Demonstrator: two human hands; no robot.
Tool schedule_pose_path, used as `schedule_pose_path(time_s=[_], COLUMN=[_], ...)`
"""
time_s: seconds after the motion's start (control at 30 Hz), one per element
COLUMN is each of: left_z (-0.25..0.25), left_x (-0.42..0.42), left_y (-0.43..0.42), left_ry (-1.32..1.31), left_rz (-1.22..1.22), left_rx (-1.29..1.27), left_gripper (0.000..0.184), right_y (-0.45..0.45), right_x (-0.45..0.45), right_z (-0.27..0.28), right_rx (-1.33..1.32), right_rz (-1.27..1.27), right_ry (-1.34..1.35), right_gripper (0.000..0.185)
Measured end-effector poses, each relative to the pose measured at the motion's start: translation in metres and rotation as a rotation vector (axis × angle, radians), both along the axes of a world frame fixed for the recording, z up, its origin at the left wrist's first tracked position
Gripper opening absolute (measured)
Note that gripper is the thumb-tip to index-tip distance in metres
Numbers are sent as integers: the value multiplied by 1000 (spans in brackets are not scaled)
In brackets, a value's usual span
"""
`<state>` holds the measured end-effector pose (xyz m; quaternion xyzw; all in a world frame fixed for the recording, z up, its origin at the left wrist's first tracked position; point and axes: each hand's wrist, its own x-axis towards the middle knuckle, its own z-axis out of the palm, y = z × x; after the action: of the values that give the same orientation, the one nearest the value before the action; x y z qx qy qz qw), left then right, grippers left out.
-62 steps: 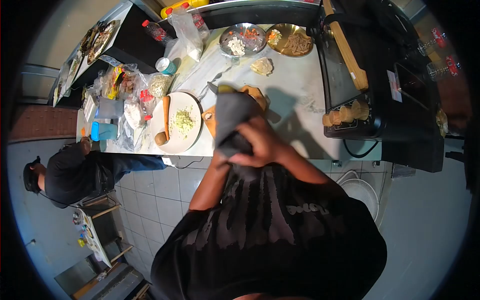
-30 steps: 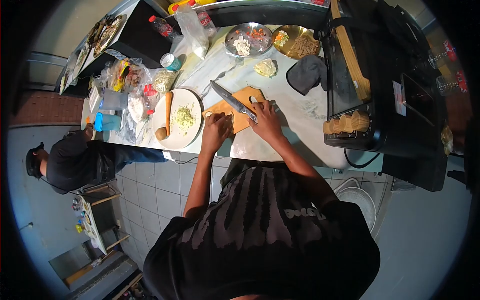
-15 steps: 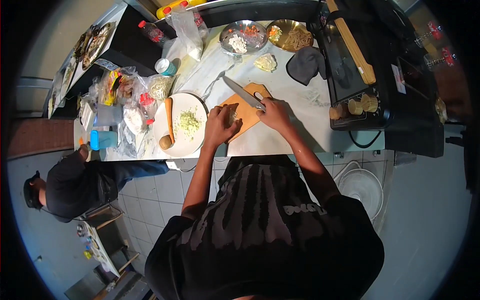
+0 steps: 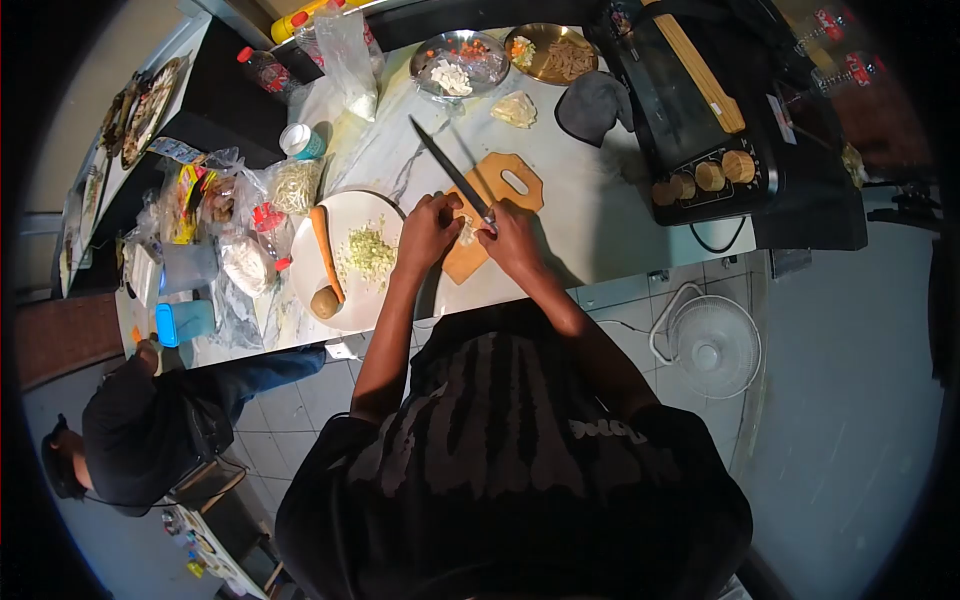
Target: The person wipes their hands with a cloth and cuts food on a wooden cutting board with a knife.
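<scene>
My right hand (image 4: pixel 510 240) is wrapped round the handle of a large knife (image 4: pixel 447 168), whose dark blade points up and left over the wooden cutting board (image 4: pixel 517 207). Beside it, at the board's left edge, my left hand (image 4: pixel 428 232) has its fingers bent together against small pale pieces (image 4: pixel 466 232); whether it grips one is hidden. Left of the board, a white plate (image 4: pixel 310 262) bears chopped pale-green bits (image 4: pixel 368 252), a carrot (image 4: pixel 325 248) and a round brown item (image 4: pixel 324 302). A pale vegetable chunk (image 4: pixel 514 109) lies beyond the board.
Two metal plates of cut food (image 4: pixel 428 85) (image 4: pixel 541 70) stand at the back. A dark cloth (image 4: pixel 594 107) lies near the black oven (image 4: pixel 690 120). Bags, bottles and a blue-lidded container (image 4: pixel 185 322) crowd the left. Another person (image 4: pixel 150 430) sits at lower left.
The dark cloth went from my hands to the counter by the oven. My right hand took hold of the knife, and both hands are now close together at the board. The view has tilted.
</scene>
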<state>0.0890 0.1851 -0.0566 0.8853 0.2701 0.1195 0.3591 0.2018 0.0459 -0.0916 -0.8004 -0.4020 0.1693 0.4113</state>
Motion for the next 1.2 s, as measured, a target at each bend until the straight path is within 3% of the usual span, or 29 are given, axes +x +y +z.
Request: schedule_pose_path(time_s=[0.1, 0.23, 0.5, 0.67, 0.77, 0.83, 0.87, 0.97, 1.2], left_z=[-1, -5, -4, -2, -8, -14, -17, -32, -28], left_x=[-1, 0, 2, 0, -7, -12, -12, -15, -12], left_y=[1, 1, -4, -13, -22, -24, -26, -26, -28], left_ry=[-10, -36, -47, -74, -247, -322, -314, -295, -320], left_rz=[22, 100, 176, 266, 207, -103, -139, -191, -54], left_rx=[-16, -28, -17, -36, 67, 209, 198, 311, 258], left_gripper=[22, 15, 15, 15, 11, 16, 22, 24, 26], right_y=[2, 7, 0, -7, -11, -15, -16, -19, -25], right_x=[-6, -5, 7, 10, 8, 7, 7, 5, 3], right_z=[9, 10, 13, 8, 17, 14, 11, 7, 15], right_rx=[-59, -109, -146, -165, -190, -211, -154, -88, -51], right_rz=[-13, -16, -61, -95, -93, -83, -85, -108, -162], right_ry=[-95, -22, 112, 45, 69, 87, 46, 29, 0], right_gripper=[28, 28, 31, 32, 31, 30, 29, 28, 25])
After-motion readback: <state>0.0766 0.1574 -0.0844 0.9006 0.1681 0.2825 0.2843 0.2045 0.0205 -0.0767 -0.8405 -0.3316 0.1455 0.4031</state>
